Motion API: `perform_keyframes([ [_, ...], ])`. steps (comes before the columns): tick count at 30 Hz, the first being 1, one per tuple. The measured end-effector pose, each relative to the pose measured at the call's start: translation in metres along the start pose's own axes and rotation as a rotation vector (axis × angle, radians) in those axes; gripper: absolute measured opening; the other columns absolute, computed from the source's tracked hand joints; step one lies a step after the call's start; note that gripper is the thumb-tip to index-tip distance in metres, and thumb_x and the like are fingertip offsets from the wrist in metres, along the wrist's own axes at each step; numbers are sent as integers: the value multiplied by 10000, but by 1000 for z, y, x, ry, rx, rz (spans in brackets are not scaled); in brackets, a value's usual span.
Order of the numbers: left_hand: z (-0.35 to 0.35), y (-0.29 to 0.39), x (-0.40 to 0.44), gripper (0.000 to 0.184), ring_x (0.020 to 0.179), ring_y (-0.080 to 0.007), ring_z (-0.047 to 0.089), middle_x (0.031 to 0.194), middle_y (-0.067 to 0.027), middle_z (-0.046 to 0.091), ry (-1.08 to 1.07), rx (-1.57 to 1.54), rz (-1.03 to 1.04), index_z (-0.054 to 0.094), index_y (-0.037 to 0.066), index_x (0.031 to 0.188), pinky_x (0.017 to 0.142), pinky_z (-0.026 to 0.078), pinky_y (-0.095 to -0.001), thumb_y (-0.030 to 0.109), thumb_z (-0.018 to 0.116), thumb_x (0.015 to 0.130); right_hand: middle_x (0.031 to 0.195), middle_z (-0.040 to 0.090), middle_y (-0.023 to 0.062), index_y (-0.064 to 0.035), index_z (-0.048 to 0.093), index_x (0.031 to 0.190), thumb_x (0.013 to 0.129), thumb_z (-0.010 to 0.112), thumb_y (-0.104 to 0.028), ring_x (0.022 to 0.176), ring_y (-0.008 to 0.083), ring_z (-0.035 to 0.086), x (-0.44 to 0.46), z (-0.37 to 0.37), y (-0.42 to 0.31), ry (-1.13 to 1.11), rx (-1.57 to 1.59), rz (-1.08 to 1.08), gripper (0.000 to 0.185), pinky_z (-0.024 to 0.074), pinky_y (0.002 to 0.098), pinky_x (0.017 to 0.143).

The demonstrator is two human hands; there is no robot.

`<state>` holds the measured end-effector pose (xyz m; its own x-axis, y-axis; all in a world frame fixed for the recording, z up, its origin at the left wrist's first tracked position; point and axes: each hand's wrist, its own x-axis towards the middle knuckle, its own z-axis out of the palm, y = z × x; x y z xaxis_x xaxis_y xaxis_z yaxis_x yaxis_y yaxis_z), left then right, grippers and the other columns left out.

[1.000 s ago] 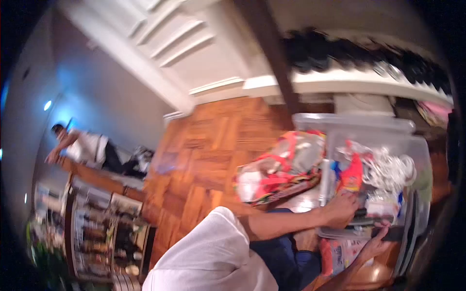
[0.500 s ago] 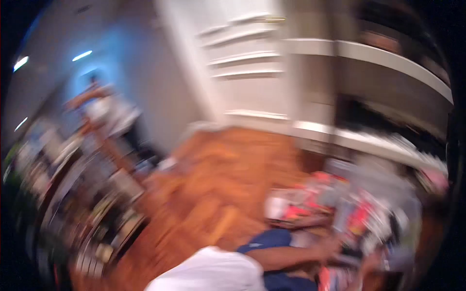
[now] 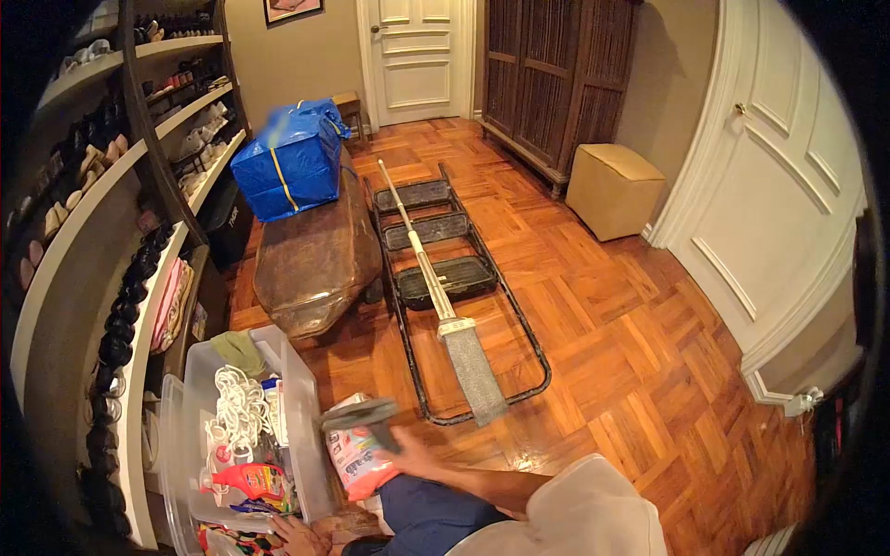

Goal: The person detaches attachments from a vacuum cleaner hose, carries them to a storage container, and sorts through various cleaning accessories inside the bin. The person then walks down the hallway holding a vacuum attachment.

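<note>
My right hand (image 3: 411, 455) is closed around a dark grey tool (image 3: 360, 415) with a flat, wide head; its exact kind is unclear. The tool is held above a pink-and-white plastic packet (image 3: 359, 463) beside my leg. Low in the view, my left hand (image 3: 295, 535) has its fingers stretched out at the near edge of a clear plastic bin (image 3: 313, 435). Inside the bin lie a coiled white rope (image 3: 239, 408), a red spray bottle (image 3: 252, 481) and a green cloth (image 3: 238, 353), with colourful packets near my left fingers.
A flat mop (image 3: 428, 269) lies across a folded black step ladder (image 3: 528, 338) on the parquet floor. Behind the bin, a blue bag (image 3: 289, 167) sits on a wooden bench (image 3: 311, 269). Shoe shelves (image 3: 69, 218) line the left; a tan cube stool (image 3: 612, 190) stands right.
My view has swung round from a blurred one, bringing the bin from the right side to the left. The grey tool now shows clearly in my right hand. Another person, visible earlier, is out of view.
</note>
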<state>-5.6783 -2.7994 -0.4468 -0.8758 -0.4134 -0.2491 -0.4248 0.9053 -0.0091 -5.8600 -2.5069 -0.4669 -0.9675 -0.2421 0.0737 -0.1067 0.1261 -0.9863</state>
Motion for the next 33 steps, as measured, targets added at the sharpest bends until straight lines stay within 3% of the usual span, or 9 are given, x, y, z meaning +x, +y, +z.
perform_keyframes([
  [2,2,-4,-1,876,1328,-459,217,1415,-301,250,2,17,-3,388,-11,1309,1006,323,-608,630,584,744,835,653,107,13,546,1171,868,730,-395,756,257,659,-12,-40,-9,247,-248,-43,540,541,393,674],
  [5,7,-9,1,988,1374,-483,155,1472,-318,187,5,21,-9,336,-16,1382,1042,292,-632,698,571,741,659,587,67,-14,521,1122,886,723,-374,468,125,553,19,-100,14,490,24,199,475,438,290,392],
  [8,19,-15,6,1101,1420,-508,92,1528,-334,124,26,25,-3,284,-22,1455,1078,260,-656,767,557,737,606,536,33,9,502,1135,871,728,-401,469,129,542,73,-191,-35,719,-63,113,538,425,294,393],
  [12,11,-13,1,1150,1443,-535,69,1557,-356,94,28,-47,3,257,-39,1494,1089,262,-672,780,565,749,433,496,64,-75,528,711,897,653,-501,331,171,499,141,-311,-204,814,-123,-161,482,383,320,330],
  [20,37,-8,20,1059,1441,-524,106,1542,-363,143,69,-109,0,356,-68,1435,1065,304,-668,726,601,778,715,643,122,24,618,928,857,717,-446,524,197,633,171,-399,-401,961,-234,-85,485,466,328,413],
  [21,63,-2,42,721,1321,-459,321,1403,-325,353,408,-11,15,515,-29,1195,1003,396,-568,499,674,732,753,645,127,18,623,983,847,727,-452,569,186,647,171,-403,-400,916,-243,-105,501,480,322,446],
  [22,80,-14,37,384,1201,-395,536,1264,-288,562,727,115,-4,674,10,956,942,488,-467,273,748,686,757,615,99,-16,603,1088,835,733,-475,563,156,604,164,-384,-401,829,-193,-81,540,462,289,463],
  [26,-17,13,3,416,1126,-419,520,1160,-290,558,404,-212,-16,644,-43,1004,960,427,-457,252,732,724,608,489,-12,-114,592,1043,897,672,-479,383,79,412,171,-317,-365,430,-172,28,401,322,223,323],
  [33,-81,-6,17,502,1142,-402,564,1230,-266,571,160,-270,-15,582,-13,1163,830,466,-534,256,726,765,597,550,-11,-91,577,913,927,680,-338,403,93,505,189,-102,-197,-54,-278,-108,268,405,239,349],
])
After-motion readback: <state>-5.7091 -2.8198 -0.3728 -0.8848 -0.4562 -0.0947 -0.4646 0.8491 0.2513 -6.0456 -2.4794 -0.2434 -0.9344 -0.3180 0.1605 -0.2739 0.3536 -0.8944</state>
